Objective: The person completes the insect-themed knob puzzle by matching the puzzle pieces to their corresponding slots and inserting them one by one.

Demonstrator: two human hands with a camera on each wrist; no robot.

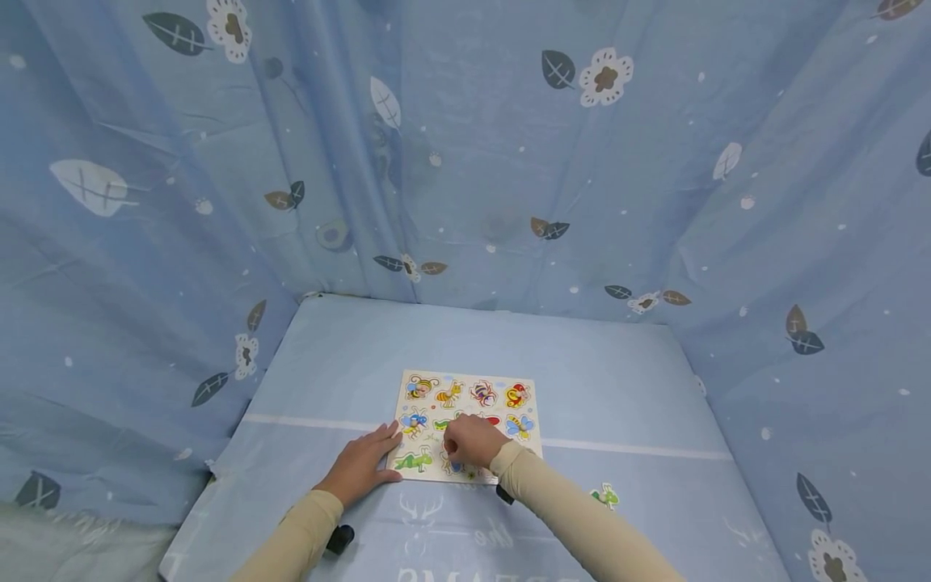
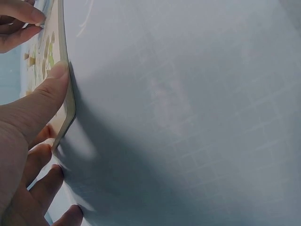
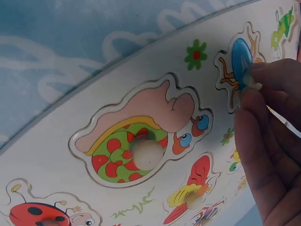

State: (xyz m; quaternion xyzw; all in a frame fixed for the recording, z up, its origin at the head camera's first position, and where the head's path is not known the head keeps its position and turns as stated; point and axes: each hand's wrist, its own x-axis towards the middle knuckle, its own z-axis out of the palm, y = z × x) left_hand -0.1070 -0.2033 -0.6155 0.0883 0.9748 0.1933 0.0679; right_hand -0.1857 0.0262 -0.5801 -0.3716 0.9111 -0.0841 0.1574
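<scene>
A wooden peg puzzle board (image 1: 465,375) with cartoon insects lies on the table in front of me. My right hand (image 1: 474,441) is over its lower middle. In the right wrist view, thumb and fingertips pinch the knob of a blue-bodied insect piece (image 3: 241,56), which lies within its cut-out outline. My left hand (image 1: 360,467) rests at the board's left side, its fingers extended. In the left wrist view, the thumb (image 2: 54,87) touches the board's near edge while other fingers lie around the corner. A snail piece (image 3: 113,150) and a ladybug piece (image 3: 35,214) sit nearby.
A loose green insect piece (image 1: 607,495) lies on the table to the right of the board, close to my right forearm. The table (image 1: 349,347) has a pale blue cover. Blue patterned curtains (image 1: 494,162) hang around its back and sides.
</scene>
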